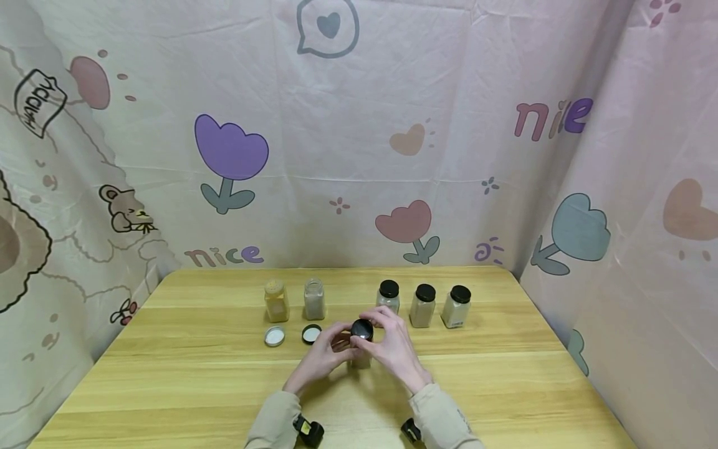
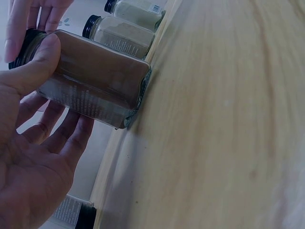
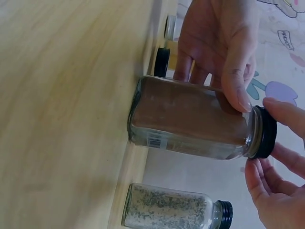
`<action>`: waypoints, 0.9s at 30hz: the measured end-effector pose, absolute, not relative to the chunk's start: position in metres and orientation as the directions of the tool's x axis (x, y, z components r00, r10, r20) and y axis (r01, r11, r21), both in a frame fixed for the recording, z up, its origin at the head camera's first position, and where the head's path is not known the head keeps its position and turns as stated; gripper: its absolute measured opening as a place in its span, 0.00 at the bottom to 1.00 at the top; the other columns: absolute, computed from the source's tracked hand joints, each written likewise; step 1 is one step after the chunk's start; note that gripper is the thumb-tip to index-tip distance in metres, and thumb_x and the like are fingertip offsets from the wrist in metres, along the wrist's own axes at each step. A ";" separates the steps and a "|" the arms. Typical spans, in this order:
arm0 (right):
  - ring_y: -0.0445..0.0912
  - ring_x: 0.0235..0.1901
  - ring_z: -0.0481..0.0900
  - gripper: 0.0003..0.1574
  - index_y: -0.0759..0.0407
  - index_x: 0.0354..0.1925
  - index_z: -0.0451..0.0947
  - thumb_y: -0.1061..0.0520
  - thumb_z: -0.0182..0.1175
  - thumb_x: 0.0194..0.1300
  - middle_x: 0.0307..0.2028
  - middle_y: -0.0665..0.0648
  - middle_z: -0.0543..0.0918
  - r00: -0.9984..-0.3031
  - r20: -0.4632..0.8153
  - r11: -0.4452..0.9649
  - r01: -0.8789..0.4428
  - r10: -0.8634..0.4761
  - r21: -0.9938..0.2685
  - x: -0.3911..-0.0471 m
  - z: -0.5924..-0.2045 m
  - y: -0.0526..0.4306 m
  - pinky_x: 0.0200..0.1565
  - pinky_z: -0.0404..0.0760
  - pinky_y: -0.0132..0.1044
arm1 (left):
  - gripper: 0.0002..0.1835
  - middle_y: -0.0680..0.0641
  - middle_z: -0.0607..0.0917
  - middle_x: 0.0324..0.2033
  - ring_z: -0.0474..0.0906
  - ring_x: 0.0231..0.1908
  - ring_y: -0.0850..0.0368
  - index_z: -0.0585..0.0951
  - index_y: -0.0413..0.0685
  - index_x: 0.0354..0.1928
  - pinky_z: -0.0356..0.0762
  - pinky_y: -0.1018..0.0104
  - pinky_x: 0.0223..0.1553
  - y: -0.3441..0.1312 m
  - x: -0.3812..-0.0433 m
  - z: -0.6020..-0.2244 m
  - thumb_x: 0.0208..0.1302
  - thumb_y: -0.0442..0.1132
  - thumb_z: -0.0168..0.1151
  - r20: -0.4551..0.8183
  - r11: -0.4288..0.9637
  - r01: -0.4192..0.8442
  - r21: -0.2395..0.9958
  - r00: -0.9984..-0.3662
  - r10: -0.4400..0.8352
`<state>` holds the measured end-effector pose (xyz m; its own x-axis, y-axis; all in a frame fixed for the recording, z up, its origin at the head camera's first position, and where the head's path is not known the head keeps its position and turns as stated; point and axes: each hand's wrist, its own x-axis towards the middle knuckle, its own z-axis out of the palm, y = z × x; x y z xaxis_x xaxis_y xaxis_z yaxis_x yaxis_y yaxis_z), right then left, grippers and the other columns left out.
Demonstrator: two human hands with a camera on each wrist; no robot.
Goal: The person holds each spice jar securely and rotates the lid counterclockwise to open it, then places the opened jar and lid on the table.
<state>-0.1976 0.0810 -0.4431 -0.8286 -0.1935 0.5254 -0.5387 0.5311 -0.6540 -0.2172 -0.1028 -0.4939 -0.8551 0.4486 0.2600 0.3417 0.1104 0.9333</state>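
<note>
A square glass jar point(image 3: 190, 112) of brown powder stands upright on the table, its black lid point(image 1: 362, 328) on top. My left hand point(image 1: 324, 354) holds the jar near its shoulder, thumb on one side and fingers on the other. From the right, my right hand point(image 1: 397, 346) grips the black lid by its rim between thumb and fingers. The left wrist view shows the jar's brown contents point(image 2: 100, 71) and pale print on the glass. Whether the lid is tight or loose cannot be told.
Behind my right hand stand three black-lidded jars, the middle one point(image 1: 422, 310) holding pale powder. At back left are a yellow jar point(image 1: 277, 307) with a perforated top and a lidless jar point(image 1: 315, 305). In front of them lie a silver lid point(image 1: 274, 337) and a black-rimmed lid point(image 1: 311, 334).
</note>
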 end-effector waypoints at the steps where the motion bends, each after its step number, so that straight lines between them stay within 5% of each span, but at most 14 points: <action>1: 0.49 0.43 0.84 0.26 0.61 0.47 0.84 0.60 0.79 0.48 0.44 0.55 0.85 -0.828 0.525 0.525 -0.542 -0.199 -0.656 -0.197 -0.443 0.081 0.48 0.87 0.42 | 0.25 0.29 0.77 0.59 0.76 0.61 0.32 0.74 0.30 0.61 0.78 0.55 0.66 -0.103 -0.217 -0.494 0.64 0.31 0.67 0.260 0.111 0.342 0.933 -0.856 0.448; 10: 0.52 0.50 0.84 0.26 0.62 0.51 0.84 0.65 0.73 0.50 0.49 0.57 0.86 -0.820 0.494 0.495 -0.569 -0.289 -0.656 -0.198 -0.440 0.086 0.56 0.83 0.42 | 0.25 0.28 0.76 0.59 0.76 0.61 0.31 0.74 0.29 0.61 0.77 0.53 0.67 -0.104 -0.218 -0.494 0.64 0.31 0.67 0.265 0.103 0.346 0.932 -0.849 0.457; 16: 0.51 0.54 0.80 0.30 0.58 0.55 0.82 0.57 0.77 0.53 0.52 0.55 0.82 -0.831 0.483 0.512 -0.553 -0.278 -0.657 -0.198 -0.442 0.085 0.57 0.82 0.47 | 0.25 0.27 0.76 0.58 0.77 0.60 0.32 0.73 0.28 0.62 0.79 0.59 0.66 -0.104 -0.217 -0.493 0.65 0.32 0.66 0.277 0.117 0.366 0.923 -0.845 0.457; 22: 0.49 0.46 0.82 0.30 0.61 0.50 0.84 0.55 0.80 0.49 0.46 0.55 0.83 -0.847 0.495 0.539 -0.514 -0.194 -0.668 -0.197 -0.441 0.082 0.50 0.86 0.41 | 0.25 0.29 0.78 0.58 0.77 0.60 0.34 0.74 0.31 0.61 0.79 0.59 0.65 -0.102 -0.217 -0.493 0.63 0.33 0.68 0.251 0.112 0.331 0.937 -0.861 0.442; 27: 0.50 0.43 0.84 0.25 0.62 0.48 0.84 0.62 0.78 0.49 0.44 0.56 0.84 -0.836 0.509 0.506 -0.536 -0.205 -0.676 -0.197 -0.441 0.082 0.48 0.88 0.45 | 0.26 0.29 0.77 0.59 0.76 0.61 0.32 0.74 0.29 0.61 0.78 0.54 0.66 -0.101 -0.216 -0.493 0.62 0.31 0.69 0.253 0.095 0.325 0.941 -0.863 0.438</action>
